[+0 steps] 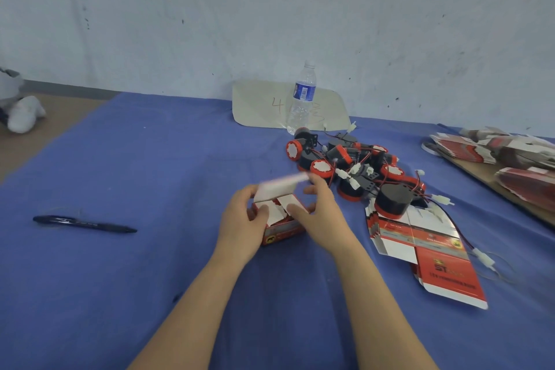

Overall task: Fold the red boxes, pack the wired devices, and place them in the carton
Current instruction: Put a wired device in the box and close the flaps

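Observation:
A small red box [282, 230] stands on the blue cloth at the centre, its white top flaps partly folded in and its lid flap up and blurred. My left hand [243, 225] grips the box's left side, thumb pressing a flap down. My right hand [321, 216] holds the right side, thumb on the other flap and fingers at the lid. A pile of black-and-red wired devices [357, 168] lies just behind and to the right. Flat unfolded red boxes [426, 252] lie right of my right arm, one device [392, 200] resting on them. No carton is in view.
A black pen [84, 224] lies on the cloth at the left. A water bottle [301, 97] stands before a pale card [261, 105] at the wall. Stacks of flat red boxes [495, 150] sit on a board at the right edge. A white bundle [21, 112] lies far left.

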Tool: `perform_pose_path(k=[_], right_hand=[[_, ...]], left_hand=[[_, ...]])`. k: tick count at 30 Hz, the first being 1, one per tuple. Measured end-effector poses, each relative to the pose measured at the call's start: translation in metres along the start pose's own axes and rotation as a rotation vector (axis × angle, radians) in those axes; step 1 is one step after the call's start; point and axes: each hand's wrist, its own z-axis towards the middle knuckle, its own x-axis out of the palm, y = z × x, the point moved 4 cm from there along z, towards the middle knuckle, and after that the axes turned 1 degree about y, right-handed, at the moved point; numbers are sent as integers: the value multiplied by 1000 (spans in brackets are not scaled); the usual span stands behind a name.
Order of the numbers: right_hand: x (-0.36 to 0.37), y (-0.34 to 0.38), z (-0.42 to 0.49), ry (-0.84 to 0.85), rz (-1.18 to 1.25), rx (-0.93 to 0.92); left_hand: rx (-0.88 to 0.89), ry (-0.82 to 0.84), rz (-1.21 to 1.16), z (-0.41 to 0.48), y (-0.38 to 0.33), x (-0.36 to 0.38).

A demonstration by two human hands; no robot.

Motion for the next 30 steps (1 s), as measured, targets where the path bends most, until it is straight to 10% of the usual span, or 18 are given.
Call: perform_pose_path(k=[5, 9, 18, 30], right_hand=[[-2, 13, -7, 230, -307, -174], [-11, 1, -19, 467, -56, -5], [-13, -3, -16, 241, 82, -75], [7, -3, -24, 129, 187, 93]], left_hand=[[26, 18, 12, -3, -1, -3], [26, 109, -2, -4, -3, -4], [200, 248, 100, -9, -8, -2], [-72, 174, 122, -16, 0, 13]])
